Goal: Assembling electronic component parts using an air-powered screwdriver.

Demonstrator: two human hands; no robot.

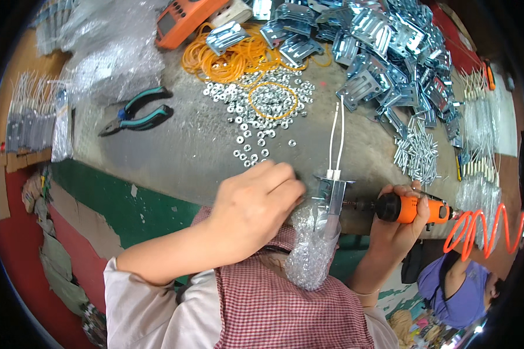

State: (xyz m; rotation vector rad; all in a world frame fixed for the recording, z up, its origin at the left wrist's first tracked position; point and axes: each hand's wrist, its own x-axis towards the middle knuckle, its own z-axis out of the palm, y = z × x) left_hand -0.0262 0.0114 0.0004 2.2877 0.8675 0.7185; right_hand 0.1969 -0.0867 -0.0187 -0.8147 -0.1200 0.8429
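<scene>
My right hand (pixel 395 234) is wrapped around an orange and black air screwdriver (pixel 412 209), whose bit points left at a shiny metal bracket (pixel 330 198). The bracket caps a part with two white wires (pixel 336 139) standing up from it; bubble wrap (pixel 307 262) covers its lower end. My left hand (pixel 256 203) is beside the bracket on its other side, fingers curled together and slightly blurred. Whatever those fingertips hold, if anything, is hidden. Beyond the left hand, small nuts (pixel 268 99) lie spread on the grey table (pixel 180 145).
Teal-handled pliers (pixel 137 110) lie at the left. Yellow rubber bands (pixel 233 58) sit near an orange device (pixel 186 20). Metal brackets (pixel 384 46) are heaped at the far right, with screws (pixel 416 152) below. A coiled orange hose (pixel 483 230) trails right, near another person (pixel 457 285).
</scene>
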